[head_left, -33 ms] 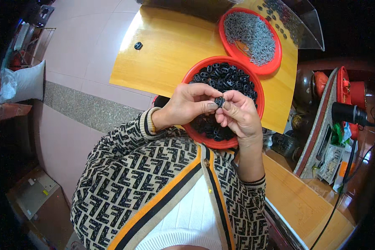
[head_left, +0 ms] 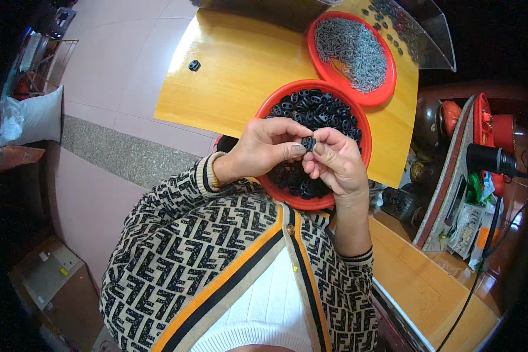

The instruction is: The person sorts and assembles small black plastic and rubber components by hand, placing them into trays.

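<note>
Between the fingertips of both hands is a small black two-hole cord lock (head_left: 308,142), its face with the holes turned up. My left hand (head_left: 270,145) pinches it from the left with thumb and forefinger. From the right, the thumb and fingers of my right hand (head_left: 337,158) close on the same piece. Both hands are above a round red basin (head_left: 366,126) heaped with similar black cord locks (head_left: 317,105), and they hide part of the heap. One more black cord lock (head_left: 194,65) lies alone on the yellow tabletop (head_left: 229,76), toward the far left.
Behind the basin, a red tray (head_left: 387,88) holds many small grey metal springs (head_left: 352,50). A clear-sided bin (head_left: 422,35) with black pieces stands at the far right. Jars, packets and a black cylindrical device (head_left: 490,158) with a cable crowd the right side.
</note>
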`<act>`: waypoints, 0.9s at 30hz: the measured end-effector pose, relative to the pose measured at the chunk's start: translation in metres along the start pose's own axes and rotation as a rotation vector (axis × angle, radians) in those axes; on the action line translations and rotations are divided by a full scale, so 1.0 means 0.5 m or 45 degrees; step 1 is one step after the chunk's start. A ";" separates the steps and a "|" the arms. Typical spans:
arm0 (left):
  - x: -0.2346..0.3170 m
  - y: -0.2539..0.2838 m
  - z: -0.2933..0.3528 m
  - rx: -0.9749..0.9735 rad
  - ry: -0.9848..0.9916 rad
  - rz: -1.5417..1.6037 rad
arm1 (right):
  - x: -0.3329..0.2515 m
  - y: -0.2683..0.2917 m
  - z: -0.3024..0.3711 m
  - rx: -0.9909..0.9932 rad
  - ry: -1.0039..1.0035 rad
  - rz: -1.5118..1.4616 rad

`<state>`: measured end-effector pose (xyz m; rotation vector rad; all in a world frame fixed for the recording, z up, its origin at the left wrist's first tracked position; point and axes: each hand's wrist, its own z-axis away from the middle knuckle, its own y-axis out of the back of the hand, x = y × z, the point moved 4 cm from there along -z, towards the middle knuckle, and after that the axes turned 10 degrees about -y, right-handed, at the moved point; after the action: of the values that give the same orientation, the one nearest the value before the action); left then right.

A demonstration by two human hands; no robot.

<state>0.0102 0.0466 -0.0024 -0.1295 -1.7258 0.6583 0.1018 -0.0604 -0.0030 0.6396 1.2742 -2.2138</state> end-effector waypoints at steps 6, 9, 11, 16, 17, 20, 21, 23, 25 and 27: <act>0.008 0.001 -0.001 -0.053 -0.070 -0.081 | -0.002 -0.008 0.003 0.003 0.037 0.024; 0.004 0.001 0.000 -0.051 -0.002 0.016 | 0.001 -0.004 0.001 -0.032 -0.026 -0.025; 0.002 0.003 0.001 -0.083 -0.003 -0.024 | 0.001 -0.001 0.000 -0.054 -0.052 -0.026; -0.001 0.005 0.003 -0.128 -0.085 -0.042 | 0.002 -0.005 -0.004 -0.108 -0.077 -0.017; -0.002 0.006 0.003 -0.126 -0.077 -0.025 | 0.003 -0.005 -0.004 -0.104 -0.078 -0.004; 0.003 0.004 0.000 -0.120 -0.067 0.011 | -0.002 -0.009 -0.002 -0.099 -0.061 0.009; 0.005 0.003 -0.001 -0.108 -0.068 0.027 | -0.003 -0.010 -0.002 -0.102 -0.047 0.010; 0.006 0.005 -0.003 -0.088 -0.072 0.040 | -0.004 -0.009 -0.004 -0.091 -0.017 0.015; 0.009 0.007 -0.006 -0.075 -0.076 0.059 | -0.007 -0.012 -0.005 -0.072 0.017 0.022; 0.012 0.006 -0.007 -0.063 -0.083 0.034 | -0.009 -0.014 -0.002 -0.022 -0.005 0.001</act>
<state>0.0111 0.0530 0.0018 -0.1676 -1.8069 0.6458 0.1008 -0.0556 0.0037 0.6288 1.2893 -2.2003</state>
